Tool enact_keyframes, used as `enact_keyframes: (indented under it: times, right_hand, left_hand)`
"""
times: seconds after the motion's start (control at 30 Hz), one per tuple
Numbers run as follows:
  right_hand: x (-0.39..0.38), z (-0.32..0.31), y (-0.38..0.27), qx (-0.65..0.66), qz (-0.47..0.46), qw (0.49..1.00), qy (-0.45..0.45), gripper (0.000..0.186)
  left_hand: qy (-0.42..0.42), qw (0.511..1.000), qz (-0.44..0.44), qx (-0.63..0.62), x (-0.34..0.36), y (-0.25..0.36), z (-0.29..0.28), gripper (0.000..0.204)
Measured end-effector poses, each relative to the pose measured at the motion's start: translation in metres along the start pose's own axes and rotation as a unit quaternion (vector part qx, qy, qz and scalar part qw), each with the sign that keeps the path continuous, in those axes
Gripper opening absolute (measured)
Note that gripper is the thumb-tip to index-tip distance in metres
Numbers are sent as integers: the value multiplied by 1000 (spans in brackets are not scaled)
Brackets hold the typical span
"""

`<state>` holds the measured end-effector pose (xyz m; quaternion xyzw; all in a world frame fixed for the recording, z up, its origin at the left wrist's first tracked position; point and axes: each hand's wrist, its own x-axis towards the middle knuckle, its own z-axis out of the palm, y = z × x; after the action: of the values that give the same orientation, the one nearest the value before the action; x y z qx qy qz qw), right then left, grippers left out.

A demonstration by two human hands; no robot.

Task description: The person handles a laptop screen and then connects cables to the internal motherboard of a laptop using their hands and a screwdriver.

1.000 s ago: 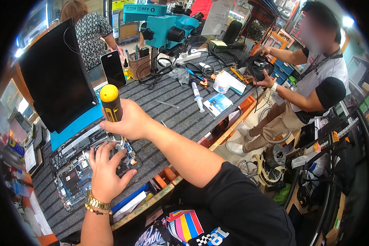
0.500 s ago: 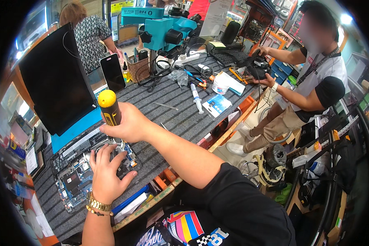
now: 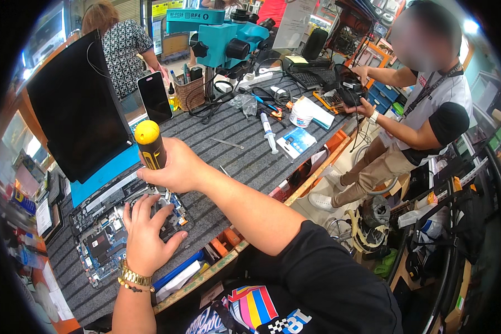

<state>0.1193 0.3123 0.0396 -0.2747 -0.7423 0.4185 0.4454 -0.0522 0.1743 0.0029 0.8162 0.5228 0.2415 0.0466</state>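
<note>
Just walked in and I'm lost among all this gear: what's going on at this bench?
A person is working on an opened laptop lying on the grey ribbed mat. The right hand grips a yellow-and-black screwdriver held upright over the exposed blue circuit board, while the left hand presses flat on the board. A second person nearby handles a black device.

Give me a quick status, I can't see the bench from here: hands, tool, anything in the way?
Right hand gripping upright yellow-capped screwdriver. Left hand pressed flat on opened laptop. Nothing blocking; syringe lies apart.
</note>
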Motion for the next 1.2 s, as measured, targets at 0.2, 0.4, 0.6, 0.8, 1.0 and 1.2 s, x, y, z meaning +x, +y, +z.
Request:
enact_keyframes:
  times: [0.2, 0.4, 0.6, 0.8, 1.0, 1.2]
  right_hand:
    - [1, 2, 6, 9, -12, 1000, -1, 28]
    - [1, 2, 7, 23, -6, 1000, -5, 28]
    - [-1, 1, 1, 11, 2, 1000, -4, 28]
    - [-1, 1, 3, 10, 2, 1000, -4, 30]
    - [-1, 2, 4, 16, -5, 1000, -5, 31]
    - [-1, 2, 3, 21, 6, 1000, -11, 29]
  left_hand:
    - [2, 1000, 1, 6, 0, 1, -1, 62]
    - [2, 1000, 1, 3, 0, 1, -1, 61]
    - [0, 1000, -2, 2, 0, 1, -1, 60]
    - [-1, 1000, -3, 2, 0, 1, 0, 60]
    - [2, 1000, -1, 5, 0, 1, 0, 61]
    - [5, 1000, 2, 2, 0, -1, 1, 61]
